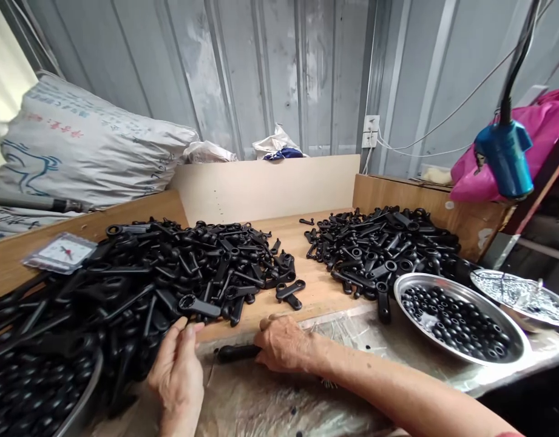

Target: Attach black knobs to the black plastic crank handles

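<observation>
Fingers stretched out, my left hand (179, 370) is at the near edge of the left pile of black levers (170, 267). Its fingertips are just below a ring-ended lever (199, 305); whether they touch it I cannot tell. Closed over the worktop, my right hand (283, 343) grips a black lever (238, 352). One rounded end of this lever sticks out leftward, and the rest is hidden under the fingers. Two more levers (291, 292) lie on the wood just beyond the right hand.
Another lever pile (379, 243) lies at back right. A metal bowl of black knobs (516, 358) and a tray of small shiny parts (552, 321) stand right. More black balls (37, 388) fill a bowl at near left. A blue power tool (504, 158) hangs upper right.
</observation>
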Action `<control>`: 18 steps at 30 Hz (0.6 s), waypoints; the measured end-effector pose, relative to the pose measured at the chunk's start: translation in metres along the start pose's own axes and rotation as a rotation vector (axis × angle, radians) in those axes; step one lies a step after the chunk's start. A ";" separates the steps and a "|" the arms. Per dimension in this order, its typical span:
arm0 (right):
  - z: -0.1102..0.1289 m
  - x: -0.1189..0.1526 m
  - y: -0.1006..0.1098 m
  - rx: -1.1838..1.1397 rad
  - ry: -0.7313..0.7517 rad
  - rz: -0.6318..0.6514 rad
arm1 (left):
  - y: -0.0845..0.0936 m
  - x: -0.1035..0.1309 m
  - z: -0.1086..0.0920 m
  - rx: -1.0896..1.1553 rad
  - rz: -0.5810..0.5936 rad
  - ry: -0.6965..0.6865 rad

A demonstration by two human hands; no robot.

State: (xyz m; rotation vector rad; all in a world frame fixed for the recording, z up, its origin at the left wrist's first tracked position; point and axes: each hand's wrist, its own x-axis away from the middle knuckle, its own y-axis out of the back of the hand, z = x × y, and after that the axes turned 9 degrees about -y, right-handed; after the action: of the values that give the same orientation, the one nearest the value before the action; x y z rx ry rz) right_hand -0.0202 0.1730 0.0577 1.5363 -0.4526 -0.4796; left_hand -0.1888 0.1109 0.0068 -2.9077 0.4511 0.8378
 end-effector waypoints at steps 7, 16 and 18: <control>-0.061 0.006 0.041 0.109 -0.165 -0.084 | 0.002 0.002 -0.014 0.031 -0.027 0.128; -0.186 0.016 0.144 0.229 -0.789 -0.463 | 0.000 0.001 -0.008 -0.012 0.110 0.150; -0.190 0.038 0.140 0.235 -0.808 -0.412 | -0.001 0.001 -0.008 -0.035 0.129 0.132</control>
State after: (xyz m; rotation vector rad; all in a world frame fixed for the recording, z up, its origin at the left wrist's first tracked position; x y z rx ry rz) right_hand 0.1186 0.3063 0.1990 1.6221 -0.8327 -1.4309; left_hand -0.1836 0.1105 0.0130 -3.0050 0.6478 0.6762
